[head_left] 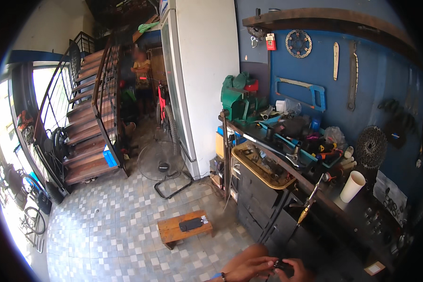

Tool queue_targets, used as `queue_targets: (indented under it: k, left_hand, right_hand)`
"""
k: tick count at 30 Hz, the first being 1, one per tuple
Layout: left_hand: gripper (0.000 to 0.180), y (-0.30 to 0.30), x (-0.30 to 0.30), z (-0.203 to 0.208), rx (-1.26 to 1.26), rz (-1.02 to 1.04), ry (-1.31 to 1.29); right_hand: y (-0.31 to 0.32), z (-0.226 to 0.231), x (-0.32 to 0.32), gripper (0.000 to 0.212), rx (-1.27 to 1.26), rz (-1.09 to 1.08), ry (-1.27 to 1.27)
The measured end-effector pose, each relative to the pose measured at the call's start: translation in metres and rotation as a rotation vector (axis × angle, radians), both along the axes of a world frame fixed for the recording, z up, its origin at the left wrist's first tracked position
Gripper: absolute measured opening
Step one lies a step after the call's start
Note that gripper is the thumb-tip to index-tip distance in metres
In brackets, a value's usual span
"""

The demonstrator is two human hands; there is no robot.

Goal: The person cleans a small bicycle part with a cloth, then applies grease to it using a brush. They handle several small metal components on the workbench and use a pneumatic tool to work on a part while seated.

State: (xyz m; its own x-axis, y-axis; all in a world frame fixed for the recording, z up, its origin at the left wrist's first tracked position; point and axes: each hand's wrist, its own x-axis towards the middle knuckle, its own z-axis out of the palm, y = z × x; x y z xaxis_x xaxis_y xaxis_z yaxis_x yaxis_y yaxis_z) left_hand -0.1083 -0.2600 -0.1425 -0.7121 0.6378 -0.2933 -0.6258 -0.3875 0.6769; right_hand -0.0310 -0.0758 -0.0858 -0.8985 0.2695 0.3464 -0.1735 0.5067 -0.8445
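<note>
Hands (268,268) pinching small black part (282,265), workbench (343,211) near

A small red carded package (270,41) hangs high on the blue wall (315,70).

Your workbench (362,221) runs along the right wall; a cup (352,186) stands on it, a stool (183,229) sits left on the floor (103,225).
</note>
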Motion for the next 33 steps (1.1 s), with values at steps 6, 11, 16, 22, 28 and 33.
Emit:
queue_targets:
  k: [6,11,16,22,28,33]
  left_hand:
    - [0.031,-0.006,-0.007,-0.029,-0.234,0.002,0.441]
    - [0.025,-0.007,0.002,-0.007,-0.404,-0.128,0.946]
    - [0.026,-0.011,0.021,-0.017,-0.446,-0.074,1.363]
    - [0.027,0.023,0.016,0.022,-0.450,-0.147,1.828]
    - [0.026,0.054,0.055,0.047,-0.121,-0.530,1.300]
    - [0.024,0.064,0.106,0.021,-0.378,-0.929,0.551]
  right_hand:
    - [0.005,-0.033,0.003,0.030,-0.181,0.072,-0.153]
    - [0.023,-0.088,0.022,0.027,-0.430,0.064,-0.111]
    - [0.041,-0.065,0.037,0.024,-0.461,0.068,-0.335]
    - [0.075,-0.056,0.061,0.025,-0.296,0.036,-0.042]
    - [0.052,-0.046,0.147,0.023,-0.343,-0.159,0.163]
    - [0.041,-0.089,0.238,0.026,-0.455,-0.175,0.351]
